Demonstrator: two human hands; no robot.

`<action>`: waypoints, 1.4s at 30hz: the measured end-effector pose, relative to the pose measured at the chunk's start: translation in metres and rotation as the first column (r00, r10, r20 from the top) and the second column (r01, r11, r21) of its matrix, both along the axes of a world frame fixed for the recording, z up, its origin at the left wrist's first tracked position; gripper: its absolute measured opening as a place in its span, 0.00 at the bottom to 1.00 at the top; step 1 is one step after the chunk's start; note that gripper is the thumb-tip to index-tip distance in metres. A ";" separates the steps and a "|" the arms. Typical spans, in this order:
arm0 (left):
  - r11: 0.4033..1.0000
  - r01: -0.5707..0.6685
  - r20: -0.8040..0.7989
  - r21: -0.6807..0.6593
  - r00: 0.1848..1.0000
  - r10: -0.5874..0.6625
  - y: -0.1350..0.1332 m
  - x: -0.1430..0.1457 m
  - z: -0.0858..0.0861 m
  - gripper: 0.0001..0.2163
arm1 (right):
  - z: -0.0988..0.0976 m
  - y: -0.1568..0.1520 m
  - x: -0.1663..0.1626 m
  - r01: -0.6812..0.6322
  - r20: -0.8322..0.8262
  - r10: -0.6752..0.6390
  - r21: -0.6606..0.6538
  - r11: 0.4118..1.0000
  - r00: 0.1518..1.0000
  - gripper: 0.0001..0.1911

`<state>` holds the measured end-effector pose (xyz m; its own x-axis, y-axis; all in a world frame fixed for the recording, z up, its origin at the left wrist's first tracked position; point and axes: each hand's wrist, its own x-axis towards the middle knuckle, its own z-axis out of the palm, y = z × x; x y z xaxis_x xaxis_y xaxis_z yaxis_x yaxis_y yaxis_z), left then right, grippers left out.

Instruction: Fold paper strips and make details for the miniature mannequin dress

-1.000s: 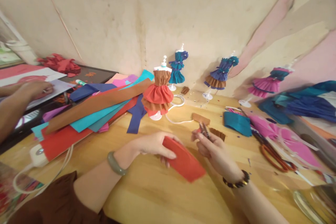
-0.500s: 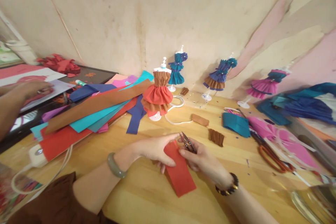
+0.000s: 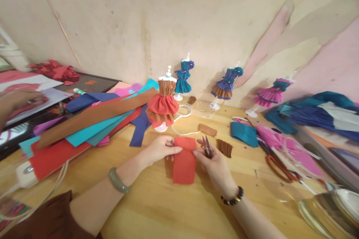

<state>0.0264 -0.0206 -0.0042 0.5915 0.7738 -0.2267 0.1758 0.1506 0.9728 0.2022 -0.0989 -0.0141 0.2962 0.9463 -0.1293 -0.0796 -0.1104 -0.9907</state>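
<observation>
Now the red cloth [image 3: 184, 164], flat and seemingly unfinished, is pinched by left hand [image 3: 159, 152] and right hand [image 3: 215, 163], snips [image 3: 206, 147] tucked in the latter, a red-and-brown dress [image 3: 163, 104] already mounted at eleven o'clock.

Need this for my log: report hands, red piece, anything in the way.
Left hand gripping red piece by left edge. Right hand at its right edge, snips also held. Nothing but fingers over it.

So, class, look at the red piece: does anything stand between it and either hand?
Nothing visible does. The left hand pinches the red piece at its left edge, and the right hand appears to touch its right edge. The snips, held in the right hand, point upward beside the piece, not in between.
</observation>
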 end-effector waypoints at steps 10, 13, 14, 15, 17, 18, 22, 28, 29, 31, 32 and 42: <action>0.999 -0.044 0.015 0.017 0.999 0.044 0.001 0.000 -0.004 0.11 | -0.001 0.001 -0.001 0.002 0.003 -0.002 -0.010 1.000 1.000 0.29; 0.999 -0.035 0.029 0.025 0.999 0.034 0.003 -0.001 -0.007 0.11 | -0.003 0.002 0.000 -0.004 -0.004 0.004 -0.004 1.000 1.000 0.28; 0.999 -0.033 0.033 0.028 0.999 0.032 0.003 -0.001 -0.008 0.10 | -0.004 0.002 0.000 -0.004 -0.006 0.004 -0.001 1.000 1.000 0.28; 0.999 -0.034 0.036 0.029 0.999 0.033 0.004 -0.001 -0.009 0.10 | -0.004 0.002 0.000 -0.004 -0.009 0.004 -0.001 1.000 1.000 0.28; 0.999 -0.036 0.049 0.026 0.998 0.034 0.005 -0.001 -0.009 0.10 | -0.004 0.002 -0.001 0.000 -0.015 0.000 -0.001 1.000 1.000 0.28; 0.999 -0.036 0.065 0.016 0.997 0.035 0.005 -0.001 -0.010 0.10 | -0.004 0.002 -0.001 0.002 -0.015 -0.002 0.000 1.000 1.000 0.28; 0.996 -0.045 0.184 -0.077 0.981 0.058 0.002 0.003 -0.009 0.12 | -0.005 0.002 -0.003 0.003 0.004 -0.003 0.014 1.000 1.000 0.28; 0.966 -0.002 0.254 -0.260 0.965 0.071 -0.008 0.008 -0.007 0.15 | -0.010 0.000 -0.006 -0.029 0.029 0.027 0.049 0.998 0.999 0.27; 0.959 -0.007 0.261 -0.284 0.962 0.084 -0.008 0.008 -0.007 0.14 | -0.009 0.000 -0.006 -0.027 0.032 0.026 0.050 0.998 0.999 0.27; 0.946 -0.037 0.292 -0.323 0.947 0.137 -0.008 0.008 -0.005 0.13 | -0.007 -0.002 -0.006 -0.027 0.042 0.025 0.050 0.998 0.999 0.27; 0.938 -0.054 0.312 -0.341 0.935 0.167 -0.008 0.007 -0.005 0.13 | -0.006 -0.002 -0.005 -0.033 0.048 0.030 0.051 0.998 0.998 0.26; 0.899 -0.137 0.373 -0.417 0.876 0.307 -0.003 0.006 -0.006 0.12 | -0.006 0.000 0.015 -0.136 0.457 0.063 0.129 0.982 0.887 0.23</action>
<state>0.0327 -0.0241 -0.0100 0.5168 0.8056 -0.2897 -0.3172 0.4945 0.8092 0.2171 -0.0987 -0.0198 0.1913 0.9709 0.1438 0.3814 0.0615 -0.9224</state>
